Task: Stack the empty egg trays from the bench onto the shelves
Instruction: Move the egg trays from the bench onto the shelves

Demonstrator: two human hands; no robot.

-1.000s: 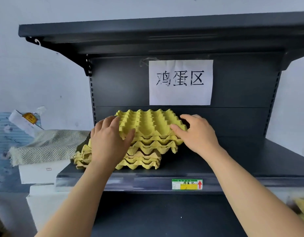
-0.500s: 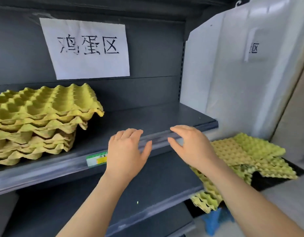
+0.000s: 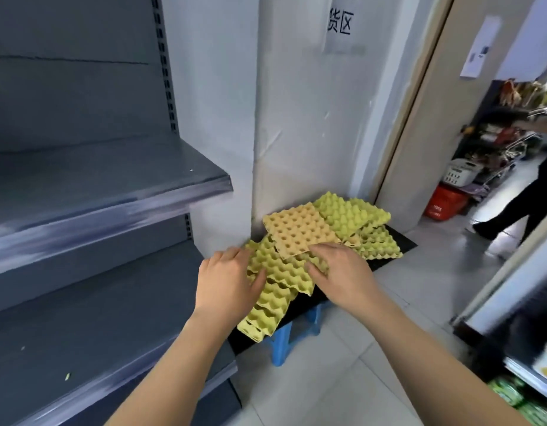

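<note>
Yellow-green egg trays lie in a loose heap on a black bench top (image 3: 398, 245) that rests on a blue stool (image 3: 282, 342), to the right of the grey shelves (image 3: 112, 186). One tan egg tray (image 3: 298, 232) lies on top of the heap. More yellow-green trays (image 3: 361, 222) are spread behind it. My left hand (image 3: 226, 278) grips the left edge of the nearest yellow-green tray (image 3: 281, 273), thumb on top. My right hand (image 3: 343, 272) grips the same tray's right side, just below the tan tray's corner. The lower shelf (image 3: 97, 305) is bare.
A white wall panel (image 3: 297, 118) stands behind the bench. Through the doorway on the right a person (image 3: 524, 198) walks past, near a red basket (image 3: 444, 206) and a white basket (image 3: 459, 173). A cabinet with green packs (image 3: 518, 395) stands at the lower right.
My view has swung right and down, from the stacked trays on the shelf to the bench. Both hands left the shelf stack, crossed over empty, and now hold a tray on the bench.
</note>
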